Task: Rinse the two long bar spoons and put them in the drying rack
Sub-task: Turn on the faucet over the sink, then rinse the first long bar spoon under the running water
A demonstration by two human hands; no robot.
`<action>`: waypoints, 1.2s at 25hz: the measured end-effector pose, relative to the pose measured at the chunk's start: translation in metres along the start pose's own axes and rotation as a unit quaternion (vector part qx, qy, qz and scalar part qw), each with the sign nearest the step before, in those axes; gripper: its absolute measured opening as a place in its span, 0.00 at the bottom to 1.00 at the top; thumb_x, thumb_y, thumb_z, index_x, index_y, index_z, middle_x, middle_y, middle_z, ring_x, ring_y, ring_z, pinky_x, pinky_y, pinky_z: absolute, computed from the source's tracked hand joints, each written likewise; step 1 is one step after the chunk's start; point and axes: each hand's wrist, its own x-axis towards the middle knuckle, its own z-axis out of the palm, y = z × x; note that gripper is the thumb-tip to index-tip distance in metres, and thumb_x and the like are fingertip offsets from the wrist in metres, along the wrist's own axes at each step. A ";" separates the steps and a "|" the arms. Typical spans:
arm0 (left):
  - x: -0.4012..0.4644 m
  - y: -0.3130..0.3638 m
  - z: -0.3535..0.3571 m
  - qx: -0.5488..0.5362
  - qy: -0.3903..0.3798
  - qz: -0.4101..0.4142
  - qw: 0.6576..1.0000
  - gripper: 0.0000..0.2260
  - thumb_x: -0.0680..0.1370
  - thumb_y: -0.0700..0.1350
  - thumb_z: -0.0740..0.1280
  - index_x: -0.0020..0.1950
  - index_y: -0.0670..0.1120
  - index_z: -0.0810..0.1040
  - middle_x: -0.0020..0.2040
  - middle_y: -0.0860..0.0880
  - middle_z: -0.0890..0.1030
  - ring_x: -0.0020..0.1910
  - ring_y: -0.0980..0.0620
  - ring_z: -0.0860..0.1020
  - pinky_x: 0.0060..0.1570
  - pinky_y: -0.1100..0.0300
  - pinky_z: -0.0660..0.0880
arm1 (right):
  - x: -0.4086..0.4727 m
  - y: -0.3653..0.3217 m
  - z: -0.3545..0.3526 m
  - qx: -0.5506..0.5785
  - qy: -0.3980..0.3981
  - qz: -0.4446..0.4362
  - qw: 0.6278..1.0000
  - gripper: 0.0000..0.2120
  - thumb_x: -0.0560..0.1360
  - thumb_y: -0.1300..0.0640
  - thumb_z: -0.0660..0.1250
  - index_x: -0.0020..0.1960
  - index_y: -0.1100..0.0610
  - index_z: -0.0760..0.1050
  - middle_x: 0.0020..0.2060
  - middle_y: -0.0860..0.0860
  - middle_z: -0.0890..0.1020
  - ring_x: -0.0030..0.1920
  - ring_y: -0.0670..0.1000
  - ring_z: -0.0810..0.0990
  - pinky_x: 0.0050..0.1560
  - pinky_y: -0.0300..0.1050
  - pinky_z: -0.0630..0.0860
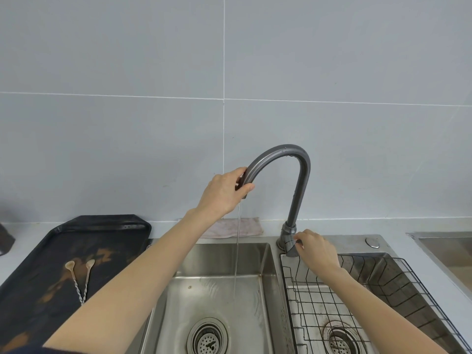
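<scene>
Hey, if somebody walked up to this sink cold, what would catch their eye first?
The tall grey faucet at centre, with the left hand gripping its spout end and the right hand on the lever at its base. A thin stream of water falls into the left basin. Two bar spoons lie on the stained black tray at left.

I see a pale countertop [30,235] carrying a black tray [38,290] at its left, with a double stainless sink [222,254] set into it. Two bar spoons [80,279] lie on the tray, bowls away from me, handles crossing. A folded cloth [245,227] lies on the countertop behind the sink.
</scene>
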 end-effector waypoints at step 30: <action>-0.181 -0.162 -0.069 0.101 -0.070 -0.242 0.962 0.25 0.78 0.52 0.60 0.73 0.45 0.61 0.72 0.43 0.67 0.69 0.45 0.68 0.67 0.50 0.67 | -0.090 -0.198 0.046 0.139 -0.149 -0.174 0.964 0.16 0.77 0.54 0.60 0.62 0.56 0.73 0.59 0.53 0.79 0.60 0.54 0.77 0.58 0.48 0.72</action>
